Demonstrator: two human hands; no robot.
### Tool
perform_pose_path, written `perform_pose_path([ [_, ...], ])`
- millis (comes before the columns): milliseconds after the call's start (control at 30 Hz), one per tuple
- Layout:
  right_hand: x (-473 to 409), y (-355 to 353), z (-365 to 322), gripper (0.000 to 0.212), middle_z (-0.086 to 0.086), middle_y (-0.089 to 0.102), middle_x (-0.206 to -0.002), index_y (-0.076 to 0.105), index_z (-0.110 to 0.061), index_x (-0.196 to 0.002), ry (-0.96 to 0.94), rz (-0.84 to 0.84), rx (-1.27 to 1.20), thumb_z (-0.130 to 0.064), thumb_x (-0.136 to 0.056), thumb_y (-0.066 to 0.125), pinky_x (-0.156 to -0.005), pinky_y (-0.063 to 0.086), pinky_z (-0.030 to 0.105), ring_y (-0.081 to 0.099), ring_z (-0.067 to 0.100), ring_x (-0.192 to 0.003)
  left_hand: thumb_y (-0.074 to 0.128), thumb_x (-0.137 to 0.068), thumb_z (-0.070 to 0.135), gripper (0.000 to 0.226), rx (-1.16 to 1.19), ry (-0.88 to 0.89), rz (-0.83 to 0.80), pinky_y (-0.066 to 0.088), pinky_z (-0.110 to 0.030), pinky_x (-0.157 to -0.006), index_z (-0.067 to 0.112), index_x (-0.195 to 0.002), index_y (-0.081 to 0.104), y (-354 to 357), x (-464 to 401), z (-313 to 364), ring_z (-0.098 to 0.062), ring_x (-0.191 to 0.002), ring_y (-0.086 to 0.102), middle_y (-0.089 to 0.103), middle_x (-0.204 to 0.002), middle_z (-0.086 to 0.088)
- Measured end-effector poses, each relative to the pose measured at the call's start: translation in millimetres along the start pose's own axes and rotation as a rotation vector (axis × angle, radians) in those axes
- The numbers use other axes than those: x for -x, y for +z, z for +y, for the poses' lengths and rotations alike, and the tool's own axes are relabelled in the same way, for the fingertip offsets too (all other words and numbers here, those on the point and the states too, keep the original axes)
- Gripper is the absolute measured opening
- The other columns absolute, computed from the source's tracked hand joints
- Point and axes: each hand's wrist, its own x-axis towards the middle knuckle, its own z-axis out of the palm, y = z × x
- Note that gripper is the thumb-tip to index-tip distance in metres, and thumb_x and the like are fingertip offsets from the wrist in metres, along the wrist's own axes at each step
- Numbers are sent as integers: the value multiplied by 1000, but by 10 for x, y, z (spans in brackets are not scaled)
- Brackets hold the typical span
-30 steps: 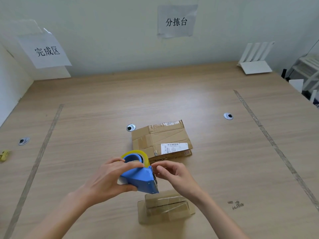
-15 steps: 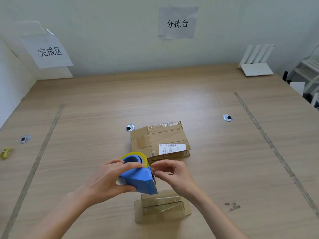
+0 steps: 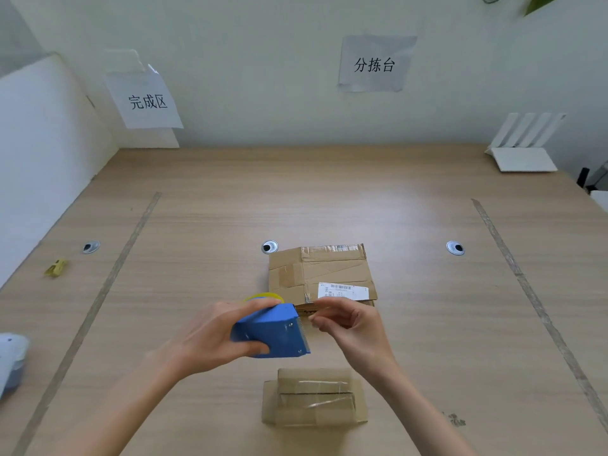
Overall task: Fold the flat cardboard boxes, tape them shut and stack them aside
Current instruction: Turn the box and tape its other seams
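Observation:
My left hand (image 3: 210, 334) grips a blue tape dispenser (image 3: 273, 334) holding a yellow-edged tape roll (image 3: 263, 296), above the table's near middle. My right hand (image 3: 348, 324) pinches at the tape end beside the dispenser's toothed blade. Just behind the hands a flattened cardboard box (image 3: 322, 274) with a white barcode label lies on the table. Below the hands sits a small folded cardboard box (image 3: 314, 396) with clear tape across its top seam.
The wooden table (image 3: 329, 199) carries two tape lines (image 3: 513, 274) marking zones and three round metal grommets (image 3: 455, 247). A yellow scrap (image 3: 56, 268) lies at left, a white rack (image 3: 524, 143) at back right. Paper signs hang on the wall.
The dispenser has tilted so its blue side faces up and the roll is mostly hidden. My right hand's fingers stay at the blade. The camera view shifted slightly.

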Motion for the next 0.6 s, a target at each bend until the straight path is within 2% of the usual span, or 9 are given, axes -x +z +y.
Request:
perform_pose_path([
  [100, 31, -30, -46, 32, -6, 80, -87, 75, -27, -107, -25, 11, 35, -3, -86, 80, -84, 59, 24, 77, 12, -89, 66, -74, 58, 69, 17, -26, 17, 49, -19, -81, 64, -137, 39, -34, 64, 28, 3, -99, 58, 55, -124, 40],
  [200, 69, -176, -89, 31, -6, 80, -85, 75, -26, -105, -36, 46, 42, -3, -85, 80, -84, 59, 24, 77, 12, -88, 65, -76, 58, 66, -3, -83, 26, 51, -23, -73, 66, -136, 38, -90, 211, -43, 3, -89, 61, 60, -111, 39],
  [300, 123, -260, -133, 31, -2, 80, -85, 75, -25, -106, -33, 31, 36, -2, -86, 79, -83, 58, 26, 77, 16, -89, 64, -76, 59, 66, -18, -105, 17, 50, -22, -68, 68, -135, 37, -82, 379, -45, 1, -86, 61, 61, -107, 38],
  [467, 268, -234, -198, 29, 1, 80, -84, 73, -22, -104, -36, 50, 34, -1, -85, 79, -83, 60, 30, 77, 18, -88, 66, -74, 60, 65, -8, -157, 36, 52, -24, -70, 73, -131, 36, -117, 581, -15, 0, -87, 61, 62, -107, 36],
  [600, 414, -197, -240, 32, -1, 78, -87, 68, -30, -108, -57, -9, 158, -7, -88, 78, -76, 55, 23, 73, 16, -86, 63, -73, 67, 65, -38, -156, 54, 44, -16, -62, 78, -128, 31, -155, 857, 32, 3, -83, 59, 59, -103, 42],
])
